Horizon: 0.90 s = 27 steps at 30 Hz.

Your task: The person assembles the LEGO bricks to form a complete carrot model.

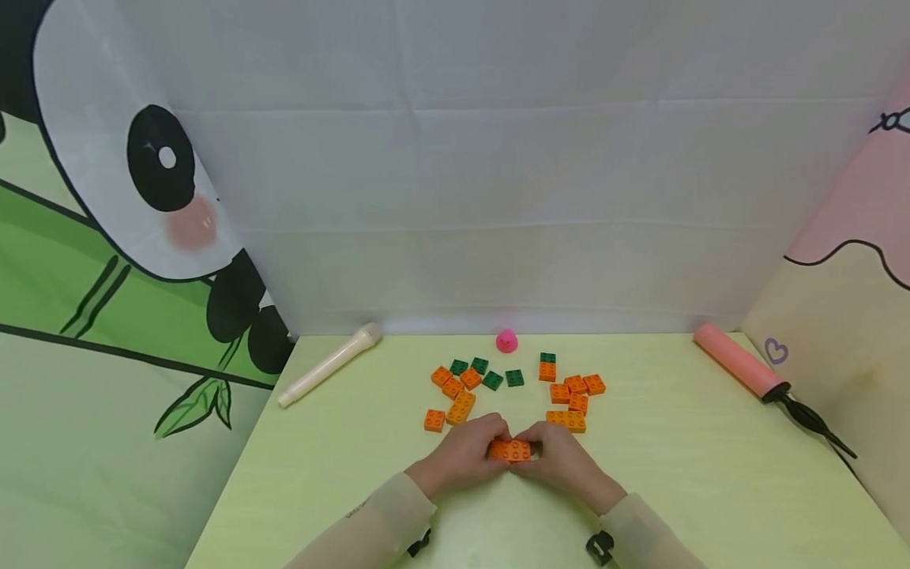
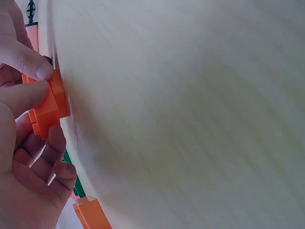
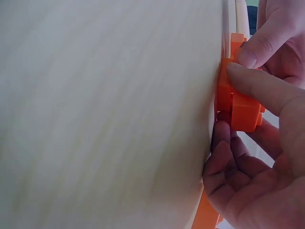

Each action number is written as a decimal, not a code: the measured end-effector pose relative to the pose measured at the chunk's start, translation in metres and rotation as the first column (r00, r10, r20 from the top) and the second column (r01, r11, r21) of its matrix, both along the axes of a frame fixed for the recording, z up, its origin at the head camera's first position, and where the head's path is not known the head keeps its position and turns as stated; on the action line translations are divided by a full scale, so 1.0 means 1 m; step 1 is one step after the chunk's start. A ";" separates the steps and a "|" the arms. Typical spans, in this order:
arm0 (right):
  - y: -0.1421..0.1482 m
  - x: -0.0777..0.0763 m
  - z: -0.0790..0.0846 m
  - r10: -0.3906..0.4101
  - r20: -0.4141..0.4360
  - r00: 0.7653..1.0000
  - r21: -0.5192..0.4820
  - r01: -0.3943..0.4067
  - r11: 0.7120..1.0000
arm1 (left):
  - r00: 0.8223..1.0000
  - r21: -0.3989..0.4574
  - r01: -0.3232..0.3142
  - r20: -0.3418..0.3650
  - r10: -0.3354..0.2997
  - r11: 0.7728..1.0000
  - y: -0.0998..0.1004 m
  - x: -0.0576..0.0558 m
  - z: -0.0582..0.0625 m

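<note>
Low over the front middle of the table, both hands hold a small assembly of orange building bricks (image 1: 512,451), stacked in two layers. My left hand (image 1: 469,452) pinches its left end between thumb and fingers. From the other side my right hand (image 1: 562,460) grips the right end, the two thumbs nearly meeting at the near face. In the left wrist view, the left thumb presses on the orange bricks (image 2: 47,112) with fingertips at the end. The right wrist view shows one orange brick (image 3: 245,113) offset on another, the right index finger or thumb lying across them.
Loose orange bricks (image 1: 460,407) and green bricks (image 1: 492,380) lie beyond the left hand; more orange bricks (image 1: 566,420) lie beyond the right, near a green-and-orange stack (image 1: 547,367). Farther back are a pink ball (image 1: 507,341), a whitish tube (image 1: 330,365) and a pink pump (image 1: 739,360).
</note>
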State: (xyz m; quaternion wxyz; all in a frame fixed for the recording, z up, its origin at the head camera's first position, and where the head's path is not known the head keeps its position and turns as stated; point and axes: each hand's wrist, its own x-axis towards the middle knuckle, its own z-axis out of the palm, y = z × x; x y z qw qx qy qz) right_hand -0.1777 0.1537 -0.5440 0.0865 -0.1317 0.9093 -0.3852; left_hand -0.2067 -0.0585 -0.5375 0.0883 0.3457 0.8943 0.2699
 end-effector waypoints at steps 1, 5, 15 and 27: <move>0.000 0.000 0.000 0.002 0.001 1.000 -0.001 -0.002 1.000 | 1.000 0.003 -0.004 0.007 0.004 1.000 0.000 0.000 -0.001; 0.000 0.000 0.001 0.011 0.008 1.000 -0.008 -0.011 1.000 | 1.000 0.010 -0.012 0.028 0.012 1.000 0.001 0.001 -0.001; 0.000 -0.002 0.004 0.031 0.002 1.000 0.000 -0.031 1.000 | 0.994 0.079 -0.047 0.098 0.039 0.996 -0.001 -0.003 -0.010; -0.001 -0.001 0.004 0.042 -0.037 0.998 0.016 -0.042 0.999 | 0.944 0.184 -0.091 0.329 0.026 0.979 -0.007 -0.012 -0.020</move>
